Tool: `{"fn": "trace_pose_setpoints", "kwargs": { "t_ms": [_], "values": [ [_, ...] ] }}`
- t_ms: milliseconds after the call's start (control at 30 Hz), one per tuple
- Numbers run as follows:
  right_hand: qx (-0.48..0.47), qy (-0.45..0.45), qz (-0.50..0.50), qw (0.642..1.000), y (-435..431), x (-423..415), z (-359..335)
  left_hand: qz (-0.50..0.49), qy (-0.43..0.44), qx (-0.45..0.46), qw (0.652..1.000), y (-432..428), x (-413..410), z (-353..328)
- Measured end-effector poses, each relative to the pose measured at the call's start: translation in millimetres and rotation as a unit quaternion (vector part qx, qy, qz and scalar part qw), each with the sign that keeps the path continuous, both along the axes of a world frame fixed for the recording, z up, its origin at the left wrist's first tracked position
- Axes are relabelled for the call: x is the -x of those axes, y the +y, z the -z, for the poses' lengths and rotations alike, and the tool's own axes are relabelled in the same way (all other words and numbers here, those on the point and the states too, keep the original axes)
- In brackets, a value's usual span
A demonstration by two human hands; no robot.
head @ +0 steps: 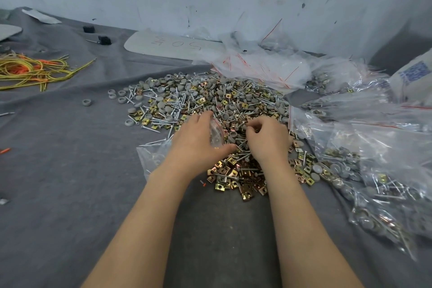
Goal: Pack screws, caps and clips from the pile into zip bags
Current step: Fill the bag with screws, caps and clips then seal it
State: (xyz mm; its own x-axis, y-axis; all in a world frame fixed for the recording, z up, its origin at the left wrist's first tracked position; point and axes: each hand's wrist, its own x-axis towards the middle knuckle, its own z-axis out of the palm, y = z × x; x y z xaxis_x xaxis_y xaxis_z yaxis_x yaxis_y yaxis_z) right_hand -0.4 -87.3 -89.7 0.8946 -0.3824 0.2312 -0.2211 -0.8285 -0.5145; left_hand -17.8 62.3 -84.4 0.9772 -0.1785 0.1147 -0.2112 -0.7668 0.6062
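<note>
**Picking from the pile, bag at the ready**

Nearest, two bare forearms reaching in from the near edge of the grey cloth [70, 170] toward the pile [210, 100]. Left hand [201, 141] curled round a small clear zip bag [215, 134], thumb below and fingers above, held right at the pile's near side, probably to keep the mouth turned to the other hand and shorten each transfer. Right hand [268, 140] knuckles-up on the heap, fingertips drawn together among screws [163, 121] and grey caps [161, 105]; gripping a piece or only sorting, impossible to tell. Gold clips [233, 177] gathered in a patch between the wrists (handy for quick counting, at a guess). Under the left wrist, a second bag [152, 156] spread flat on the cloth. Filled bags [374, 194] heaped along the right edge, set off from the loose stock, presumably to keep done from undone. Empty bags [257, 65] bunched at the far edge against the wall. Yellow cords [30, 70] toward the far left corner, well apart from the work.
</note>
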Motion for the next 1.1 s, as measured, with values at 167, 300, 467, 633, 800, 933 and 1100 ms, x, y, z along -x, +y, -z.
{"fn": "trace_pose_setpoints", "kwargs": {
  "t_ms": [167, 300, 467, 633, 800, 933, 1100],
  "values": [
    [-0.112, -0.107, -0.068, 0.986, 2.8, 3.9, -4.7, -0.003, -0.001, 0.009, 1.0, 0.2, -0.2, 1.3],
    [-0.254, -0.096, -0.202, 0.941, 7.7, 10.2, -17.0, -0.008, -0.015, 0.031, 0.999, 0.7, -1.6, 0.9],
    [-0.223, -0.034, -0.296, 0.928, 14.8, 12.3, -19.6, -0.013, -0.025, 0.059, 0.998, 0.7, -2.2, 0.4],
    [-0.035, -0.045, -0.096, 0.994, 3.5, 6.5, -11.2, -0.016, -0.027, 0.048, 0.998, 1.5, -1.5, 1.3],
    [0.073, 0.046, -0.034, 0.996, 13.0, 1.9, -0.4, -0.014, -0.028, 0.037, 0.999, -0.2, -2.5, 2.2],
    [0.036, 0.029, -0.044, 0.998, 15.4, 1.0, -0.2, -0.013, -0.026, 0.031, 0.999, -0.2, -2.3, 2.9],
    [-0.122, -0.075, -0.072, 0.987, 7.5, 4.0, -5.4, -0.016, -0.022, 0.034, 0.999, 0.6, -1.7, 3.1]
  ]
}}
